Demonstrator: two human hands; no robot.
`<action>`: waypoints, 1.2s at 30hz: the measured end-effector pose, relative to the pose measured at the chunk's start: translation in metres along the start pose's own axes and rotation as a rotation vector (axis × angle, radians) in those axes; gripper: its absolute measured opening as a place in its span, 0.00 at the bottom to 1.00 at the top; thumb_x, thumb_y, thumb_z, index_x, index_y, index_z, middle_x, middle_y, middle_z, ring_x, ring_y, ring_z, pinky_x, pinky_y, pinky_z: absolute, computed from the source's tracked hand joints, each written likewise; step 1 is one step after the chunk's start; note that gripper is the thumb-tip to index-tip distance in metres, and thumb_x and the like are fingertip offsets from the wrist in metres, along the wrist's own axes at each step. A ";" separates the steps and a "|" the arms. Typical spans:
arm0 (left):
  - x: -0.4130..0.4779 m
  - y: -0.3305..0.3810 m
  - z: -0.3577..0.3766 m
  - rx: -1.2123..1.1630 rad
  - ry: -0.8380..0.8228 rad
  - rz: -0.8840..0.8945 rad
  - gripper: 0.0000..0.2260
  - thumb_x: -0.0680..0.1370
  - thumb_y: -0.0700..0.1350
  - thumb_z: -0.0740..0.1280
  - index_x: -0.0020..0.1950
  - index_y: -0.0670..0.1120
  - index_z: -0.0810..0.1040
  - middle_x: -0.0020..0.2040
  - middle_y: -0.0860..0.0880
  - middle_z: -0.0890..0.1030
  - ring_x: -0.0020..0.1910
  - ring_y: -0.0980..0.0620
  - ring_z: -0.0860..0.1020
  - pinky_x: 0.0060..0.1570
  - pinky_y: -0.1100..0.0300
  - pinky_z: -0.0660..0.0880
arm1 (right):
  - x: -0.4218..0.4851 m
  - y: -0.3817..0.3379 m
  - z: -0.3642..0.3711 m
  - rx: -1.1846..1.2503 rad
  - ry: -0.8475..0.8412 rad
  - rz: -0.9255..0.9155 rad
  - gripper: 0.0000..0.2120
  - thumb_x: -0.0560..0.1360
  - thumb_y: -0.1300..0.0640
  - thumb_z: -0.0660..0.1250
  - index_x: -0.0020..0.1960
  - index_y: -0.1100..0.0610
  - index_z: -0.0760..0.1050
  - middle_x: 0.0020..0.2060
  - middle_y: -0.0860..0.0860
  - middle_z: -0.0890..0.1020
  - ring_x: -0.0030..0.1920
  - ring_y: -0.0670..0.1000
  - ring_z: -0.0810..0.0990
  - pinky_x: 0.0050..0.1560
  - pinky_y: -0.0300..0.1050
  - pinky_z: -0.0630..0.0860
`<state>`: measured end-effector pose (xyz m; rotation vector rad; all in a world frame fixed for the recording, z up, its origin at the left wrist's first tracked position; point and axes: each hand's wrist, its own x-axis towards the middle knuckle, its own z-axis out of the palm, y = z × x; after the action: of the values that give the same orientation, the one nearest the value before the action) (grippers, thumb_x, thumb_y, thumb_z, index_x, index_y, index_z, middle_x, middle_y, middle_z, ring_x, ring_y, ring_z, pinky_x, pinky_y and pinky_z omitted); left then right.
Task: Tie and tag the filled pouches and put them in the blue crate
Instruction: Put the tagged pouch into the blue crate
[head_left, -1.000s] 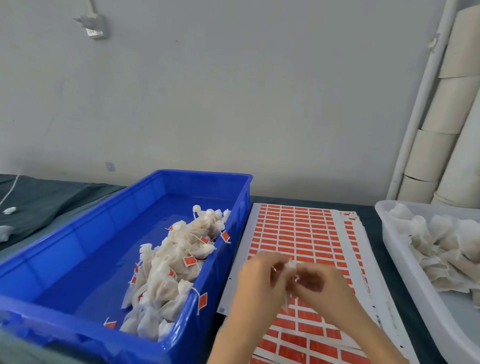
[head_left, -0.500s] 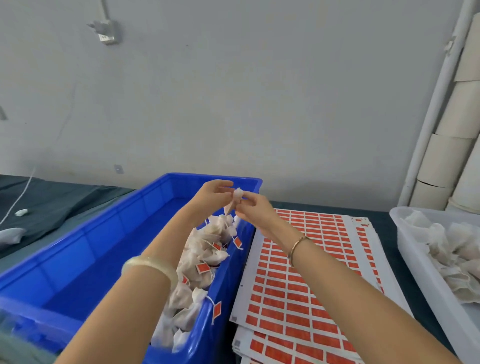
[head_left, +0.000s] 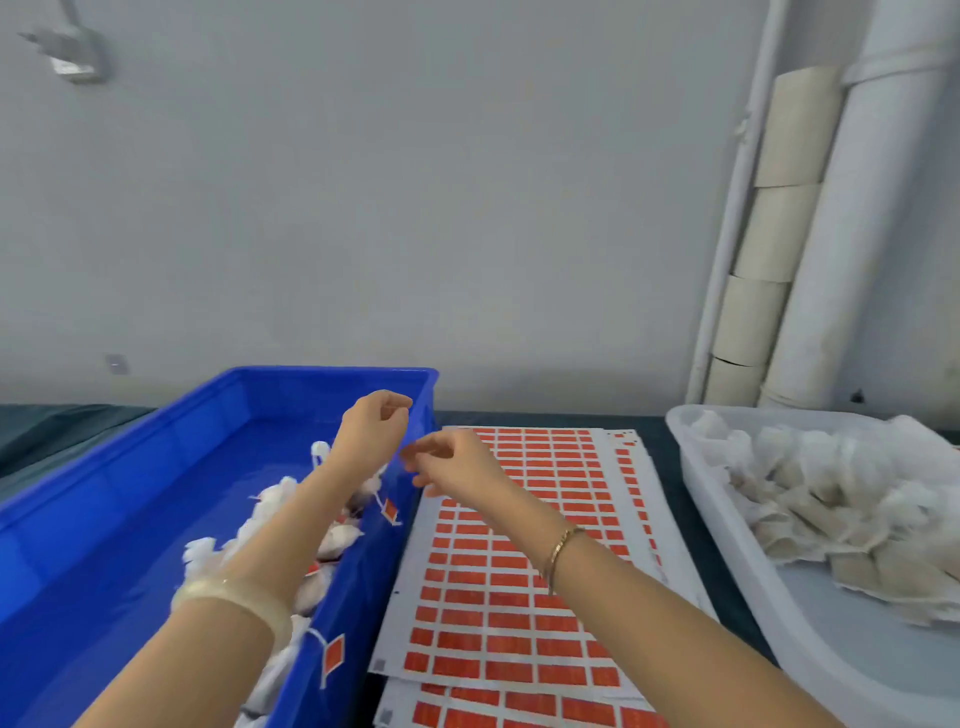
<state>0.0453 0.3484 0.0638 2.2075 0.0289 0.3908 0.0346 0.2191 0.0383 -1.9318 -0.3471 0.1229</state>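
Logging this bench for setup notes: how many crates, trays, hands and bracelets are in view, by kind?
blue crate: 1
white tray: 1
hands: 2, left hand and right hand
bracelets: 2, left bracelet and right bracelet
total: 6

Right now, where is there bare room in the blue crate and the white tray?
Blue crate: floor bare along the left wall and far end; tagged pouches crowd the right wall. White tray: near end bare, filled pouches heap the far end.
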 end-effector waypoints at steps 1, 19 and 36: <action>-0.005 0.010 0.012 -0.004 0.011 0.051 0.13 0.80 0.40 0.59 0.61 0.44 0.78 0.52 0.50 0.80 0.46 0.52 0.76 0.42 0.61 0.71 | -0.012 0.003 -0.013 -0.054 0.004 -0.001 0.09 0.77 0.55 0.63 0.52 0.55 0.81 0.44 0.49 0.83 0.41 0.45 0.82 0.40 0.35 0.78; -0.120 0.211 0.297 -0.098 -0.638 0.559 0.11 0.75 0.35 0.63 0.53 0.42 0.82 0.52 0.45 0.83 0.51 0.48 0.80 0.47 0.69 0.71 | -0.224 0.129 -0.332 -0.814 0.605 0.456 0.08 0.74 0.57 0.68 0.51 0.51 0.81 0.47 0.48 0.83 0.47 0.50 0.81 0.51 0.48 0.78; -0.143 0.223 0.382 0.376 -0.945 0.718 0.12 0.80 0.41 0.62 0.57 0.36 0.80 0.58 0.38 0.79 0.68 0.44 0.67 0.62 0.54 0.67 | -0.217 0.183 -0.355 -1.451 0.222 0.589 0.07 0.72 0.63 0.65 0.47 0.57 0.79 0.49 0.55 0.81 0.49 0.57 0.80 0.41 0.43 0.69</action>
<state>-0.0060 -0.1054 -0.0200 2.5008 -1.3035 -0.3472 -0.0506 -0.2246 -0.0118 -3.3961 0.4656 0.0209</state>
